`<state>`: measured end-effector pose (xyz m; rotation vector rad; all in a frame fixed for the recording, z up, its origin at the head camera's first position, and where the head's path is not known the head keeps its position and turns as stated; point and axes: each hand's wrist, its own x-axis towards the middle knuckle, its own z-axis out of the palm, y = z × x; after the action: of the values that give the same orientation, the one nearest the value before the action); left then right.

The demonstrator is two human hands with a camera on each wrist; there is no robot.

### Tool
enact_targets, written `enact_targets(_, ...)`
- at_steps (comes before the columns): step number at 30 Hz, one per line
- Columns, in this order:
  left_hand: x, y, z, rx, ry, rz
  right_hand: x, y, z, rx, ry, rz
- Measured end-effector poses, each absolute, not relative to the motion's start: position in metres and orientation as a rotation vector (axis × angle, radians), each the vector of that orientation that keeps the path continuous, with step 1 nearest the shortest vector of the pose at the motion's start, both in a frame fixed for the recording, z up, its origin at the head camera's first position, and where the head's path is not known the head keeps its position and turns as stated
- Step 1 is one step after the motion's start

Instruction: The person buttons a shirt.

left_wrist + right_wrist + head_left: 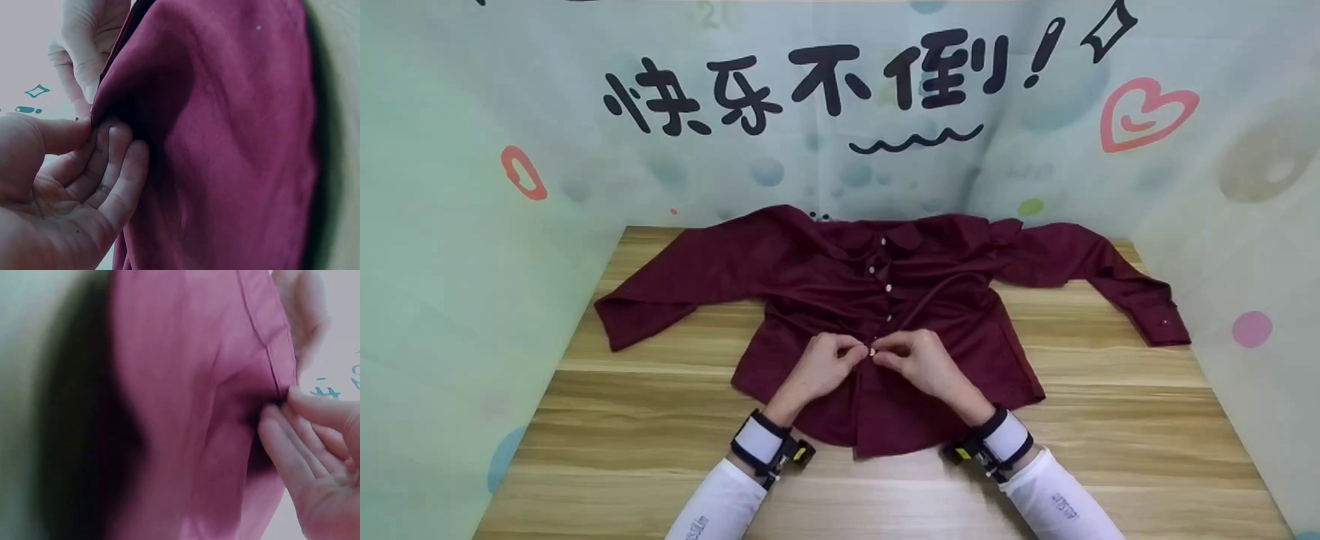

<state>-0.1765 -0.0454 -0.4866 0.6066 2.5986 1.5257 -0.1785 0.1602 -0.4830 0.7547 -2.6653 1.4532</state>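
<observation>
A dark red button-up shirt (810, 300) lies spread front side up, its sleeves reaching out to both sides. Down its middle runs a row of small white buttons, and one button (872, 352) shows between the two hands' fingertips. My left hand (829, 365) pinches the placket edge between thumb and fingers, with the other fingertips tucked under the cloth in the left wrist view. From the other side my right hand (921, 364) pinches the placket close to the same button. Cloth and fingers hide the buttonhole.
The shirt lies on a wood-grain table (645, 420). A pale printed backdrop (810, 172) with black characters stands behind it, and similar sheets rise along the left and right sides. The right-hand cuff (1164, 324) lies near the table's right edge.
</observation>
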Motion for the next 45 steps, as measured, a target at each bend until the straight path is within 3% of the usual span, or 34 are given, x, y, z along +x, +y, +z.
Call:
enact_targets(5, -0.175, -0.043, -0.485, 0.588, 2.653, 1.497, -0.182, 0.163, -0.48, 0.532, -2.688, 1.974)
enact_targets(10, -0.172, -0.039, -0.485, 0.627, 2.753, 1.444, -0.184, 0.162, -0.483, 0.441, -2.707, 2.102)
enact_targets(18, -0.17, -0.038, -0.487, 0.641, 2.763, 1.485, -0.187, 0.162, -0.492, 0.547, -2.665, 2.175)
enact_targets(27, -0.174, -0.041, -0.485, 0.449, 2.386, 1.774, -0.188, 0.165, -0.491, 0.644, -2.536, 2.32)
enact_targets(35, -0.173, -0.038, -0.488, 0.193, 2.136, 1.902, -0.185, 0.163, -0.492, 0.707, -2.614, 2.038)
enact_targets(45, -0.174, -0.045, -0.483, 0.398, 2.335, 1.6, -0.184, 0.174, -0.485, 0.854, -2.846, 1.483)
